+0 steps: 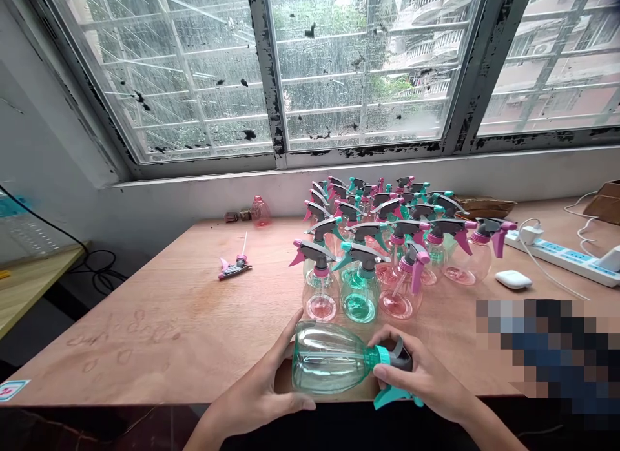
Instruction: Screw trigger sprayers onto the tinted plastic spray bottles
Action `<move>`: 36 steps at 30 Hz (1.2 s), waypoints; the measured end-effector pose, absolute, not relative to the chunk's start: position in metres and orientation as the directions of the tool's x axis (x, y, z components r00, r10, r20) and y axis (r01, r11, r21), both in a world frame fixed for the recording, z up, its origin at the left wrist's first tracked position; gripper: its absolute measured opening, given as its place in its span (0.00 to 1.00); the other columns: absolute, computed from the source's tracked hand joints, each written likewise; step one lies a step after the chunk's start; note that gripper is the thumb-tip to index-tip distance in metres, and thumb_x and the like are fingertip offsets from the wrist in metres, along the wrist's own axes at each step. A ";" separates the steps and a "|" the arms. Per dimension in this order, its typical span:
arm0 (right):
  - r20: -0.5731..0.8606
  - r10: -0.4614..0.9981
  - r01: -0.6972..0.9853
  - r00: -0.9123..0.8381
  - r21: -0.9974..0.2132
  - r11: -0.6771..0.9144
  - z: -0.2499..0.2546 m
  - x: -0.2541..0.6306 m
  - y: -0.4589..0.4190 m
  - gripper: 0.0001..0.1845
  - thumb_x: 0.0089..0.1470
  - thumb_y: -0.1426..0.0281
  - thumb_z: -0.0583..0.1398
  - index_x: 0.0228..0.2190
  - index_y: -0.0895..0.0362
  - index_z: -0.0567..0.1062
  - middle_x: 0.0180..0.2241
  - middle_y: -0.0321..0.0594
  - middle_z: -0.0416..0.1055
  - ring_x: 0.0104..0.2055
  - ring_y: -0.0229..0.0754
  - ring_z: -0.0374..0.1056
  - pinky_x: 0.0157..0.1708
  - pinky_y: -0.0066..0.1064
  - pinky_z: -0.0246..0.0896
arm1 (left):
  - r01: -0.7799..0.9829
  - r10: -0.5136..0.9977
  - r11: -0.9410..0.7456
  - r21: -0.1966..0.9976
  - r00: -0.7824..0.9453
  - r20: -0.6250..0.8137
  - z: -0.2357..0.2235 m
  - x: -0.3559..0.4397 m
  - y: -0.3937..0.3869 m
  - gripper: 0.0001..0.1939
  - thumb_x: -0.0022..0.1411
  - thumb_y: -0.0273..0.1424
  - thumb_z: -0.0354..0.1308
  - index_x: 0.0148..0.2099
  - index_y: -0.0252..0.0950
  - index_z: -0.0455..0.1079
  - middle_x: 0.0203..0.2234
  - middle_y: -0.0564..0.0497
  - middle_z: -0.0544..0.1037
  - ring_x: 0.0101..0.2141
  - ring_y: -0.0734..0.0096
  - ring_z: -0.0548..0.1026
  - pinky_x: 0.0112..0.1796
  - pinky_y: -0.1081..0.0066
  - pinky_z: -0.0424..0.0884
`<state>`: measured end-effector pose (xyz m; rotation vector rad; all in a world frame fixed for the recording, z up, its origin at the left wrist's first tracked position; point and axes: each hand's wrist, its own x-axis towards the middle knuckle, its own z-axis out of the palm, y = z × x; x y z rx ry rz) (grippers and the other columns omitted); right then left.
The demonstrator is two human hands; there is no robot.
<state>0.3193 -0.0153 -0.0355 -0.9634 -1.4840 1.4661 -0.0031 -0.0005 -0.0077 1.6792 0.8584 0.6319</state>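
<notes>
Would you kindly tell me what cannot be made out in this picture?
In the head view:
Lower parts of rear spray bottles: hidden by front bottles.
Things under pixelated patch: masked.
Brown item: cut off by right edge.
Label: print too small.
Held sprayer: partly covered by right hand.

Nothing legible, even on the table's corner sticker
</notes>
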 end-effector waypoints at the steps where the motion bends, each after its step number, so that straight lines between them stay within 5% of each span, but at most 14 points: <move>1: 0.040 0.928 -0.029 -0.370 -0.999 0.032 -0.036 0.319 -0.015 0.22 0.59 0.53 0.71 0.44 0.55 0.74 0.27 0.35 0.74 0.29 0.44 0.68 0.30 0.31 0.64 | 0.222 0.803 -0.136 0.965 0.595 -0.023 -0.008 -0.003 0.000 0.63 0.59 0.33 0.75 0.78 0.56 0.31 0.77 0.47 0.49 0.74 0.44 0.52 0.71 0.44 0.50; 9: 0.045 0.926 -0.035 -0.374 -0.999 0.034 -0.035 0.319 -0.015 0.21 0.59 0.54 0.71 0.43 0.56 0.74 0.27 0.34 0.73 0.30 0.44 0.68 0.30 0.31 0.64 | 0.254 0.783 -0.166 0.953 0.622 -0.030 -0.004 -0.004 0.000 0.60 0.60 0.33 0.73 0.78 0.54 0.34 0.78 0.48 0.45 0.74 0.43 0.48 0.72 0.45 0.47; 15: 0.033 0.942 -0.008 -0.335 -0.999 0.032 -0.038 0.318 -0.016 0.25 0.56 0.49 0.71 0.43 0.54 0.75 0.26 0.33 0.71 0.28 0.44 0.67 0.28 0.31 0.63 | 0.197 0.779 -0.155 0.968 0.627 -0.003 -0.003 -0.002 -0.002 0.52 0.68 0.29 0.65 0.78 0.55 0.32 0.78 0.48 0.47 0.73 0.46 0.53 0.70 0.50 0.58; 21: 0.030 0.939 -0.003 -0.342 -1.000 0.031 -0.037 0.317 -0.016 0.25 0.57 0.48 0.71 0.42 0.54 0.74 0.26 0.34 0.72 0.29 0.45 0.68 0.29 0.32 0.64 | 0.231 0.789 -0.126 0.965 0.613 -0.044 -0.002 -0.001 0.000 0.63 0.59 0.31 0.74 0.78 0.55 0.30 0.78 0.48 0.47 0.73 0.43 0.52 0.71 0.47 0.55; 31: 0.035 0.928 -0.017 -0.371 -0.999 0.031 -0.038 0.320 -0.015 0.23 0.59 0.52 0.71 0.43 0.55 0.74 0.26 0.33 0.72 0.28 0.43 0.65 0.27 0.29 0.59 | 0.188 0.779 -0.164 0.968 0.627 0.010 -0.007 -0.005 -0.001 0.52 0.69 0.27 0.64 0.78 0.56 0.32 0.77 0.48 0.51 0.72 0.48 0.56 0.70 0.51 0.57; 36: 0.045 0.933 -0.021 -0.358 -0.999 0.041 -0.038 0.319 -0.015 0.23 0.59 0.51 0.71 0.43 0.55 0.74 0.26 0.33 0.72 0.28 0.43 0.66 0.28 0.30 0.61 | 0.202 0.797 -0.119 0.972 0.603 -0.028 -0.007 -0.004 -0.001 0.62 0.60 0.32 0.74 0.78 0.56 0.31 0.77 0.49 0.51 0.73 0.45 0.52 0.71 0.49 0.53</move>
